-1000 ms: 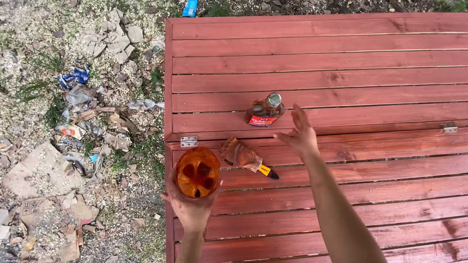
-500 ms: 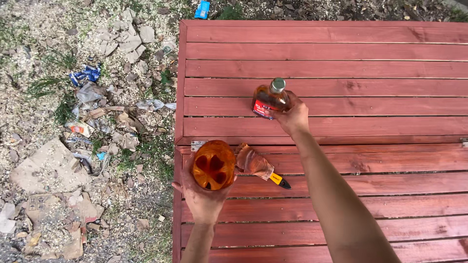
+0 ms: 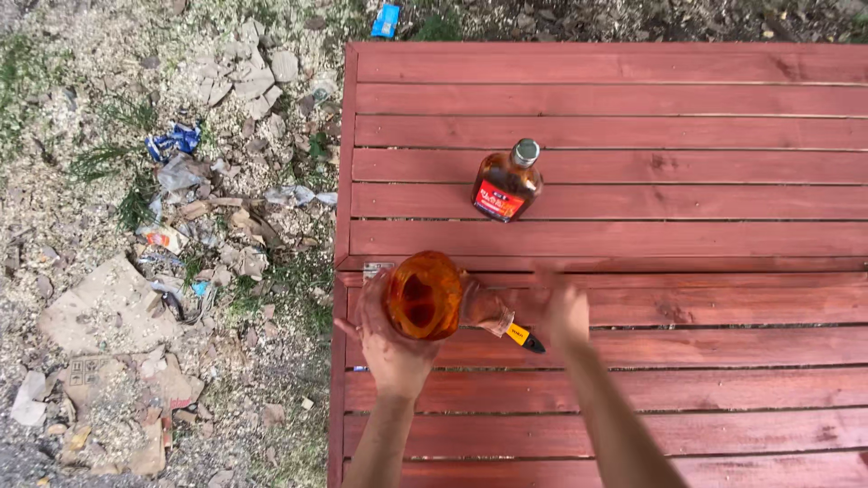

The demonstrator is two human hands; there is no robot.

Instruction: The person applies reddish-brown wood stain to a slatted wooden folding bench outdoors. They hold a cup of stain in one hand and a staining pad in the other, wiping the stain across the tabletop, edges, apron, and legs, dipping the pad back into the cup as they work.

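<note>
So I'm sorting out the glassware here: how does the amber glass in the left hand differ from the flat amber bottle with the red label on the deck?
The round amber drinking glass is held up by the left hand; the flat amber bottle with a red label stands untouched on the red slatted wooden table. The glass is open-topped, while the bottle is closed with a metal cap. The glass carries no label. Both look amber and translucent.

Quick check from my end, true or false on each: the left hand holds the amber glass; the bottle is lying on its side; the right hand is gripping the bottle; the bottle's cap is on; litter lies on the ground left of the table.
1. The left hand holds the amber glass. True.
2. The bottle lies on its side. False: it stands upright on the table.
3. The right hand grips the bottle. False: it is apart from it, blurred, nearer the glass.
4. The bottle's cap is on. True.
5. Litter lies left of the table. True.
</note>
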